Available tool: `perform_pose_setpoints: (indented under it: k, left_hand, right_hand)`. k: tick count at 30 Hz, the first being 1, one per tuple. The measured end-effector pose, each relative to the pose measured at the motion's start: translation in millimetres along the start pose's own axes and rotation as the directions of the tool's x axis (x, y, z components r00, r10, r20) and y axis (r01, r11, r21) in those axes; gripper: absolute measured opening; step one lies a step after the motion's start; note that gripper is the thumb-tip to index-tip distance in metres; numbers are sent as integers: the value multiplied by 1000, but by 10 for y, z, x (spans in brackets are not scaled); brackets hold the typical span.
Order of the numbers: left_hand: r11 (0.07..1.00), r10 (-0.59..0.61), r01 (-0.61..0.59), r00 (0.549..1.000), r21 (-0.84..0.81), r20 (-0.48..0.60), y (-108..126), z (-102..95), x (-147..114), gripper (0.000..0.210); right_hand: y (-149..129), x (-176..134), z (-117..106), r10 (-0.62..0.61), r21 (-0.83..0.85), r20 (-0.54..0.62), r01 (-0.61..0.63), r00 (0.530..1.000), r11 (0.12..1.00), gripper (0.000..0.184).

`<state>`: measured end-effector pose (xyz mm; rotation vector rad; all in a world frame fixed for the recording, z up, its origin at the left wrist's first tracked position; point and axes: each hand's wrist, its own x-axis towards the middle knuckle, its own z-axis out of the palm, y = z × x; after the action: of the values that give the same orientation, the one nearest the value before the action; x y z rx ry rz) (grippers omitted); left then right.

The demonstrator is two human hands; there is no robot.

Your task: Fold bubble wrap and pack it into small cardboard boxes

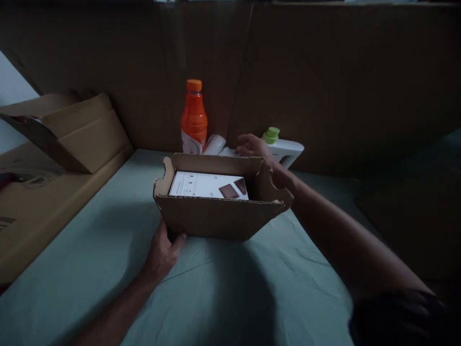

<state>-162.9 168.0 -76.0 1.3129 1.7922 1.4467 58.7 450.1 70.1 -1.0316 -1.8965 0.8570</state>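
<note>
One hand at the box's corner, the other beyond its far wall

From where I stand, the cardboard box (219, 217) lies crosswise before the person, its long axis running left to right on the pale green cloth (201, 302). The left hand (163, 252) has its grip closed on the near-left lower corner, thumb along the bottom edge, the other fingers mostly hidden round the side.

The right hand (255, 148) reaches past the box's right end, and its fingers point left behind the far wall. They look loosely spread, but they are blurred, and I cannot tell whether that grip is free or touching something. Just left of the fingertips lies a clear-wrapped roll (215, 144), slanting beside the upright orange bottle (194, 120). A white bottle with a green cap (293, 148) stands just to the right of that hand, partly behind it.

So the right hand is much the nearer to those things, with the box between them and the left. Inside, a printed white carton (198, 185) fills the left and middle, leaving a dark gap at the right end, on the person's side of the right hand.
</note>
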Motion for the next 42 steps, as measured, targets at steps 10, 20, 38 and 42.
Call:
perform_pose_setpoints:
  k: [10, 20, 38, 42]
  left_hand:
    - [996, 74, -72, 997, 57, -36, 44, 37, 32, 59]
    - [982, 80, -73, 996, 174, -36, 87, -55, 87, 60]
    - [989, 93, -74, 984, -125, 155, 130, -255, 190, 64]
    - [976, 88, -54, 984, -212, 157, 38, -193, 231, 80]
  right_hand:
    - [34, 34, -13, 36, 2, -185, -36, 982, 999, 13]
    - [-131, -3063, -708, 243, -599, -27, -210, 970, 773, 25]
    - [-326, -2283, 226, 177, 25, -59, -176, 982, 984, 57]
    - [-231, -2354, -29, 111, -148, -139, -131, 984, 980, 45]
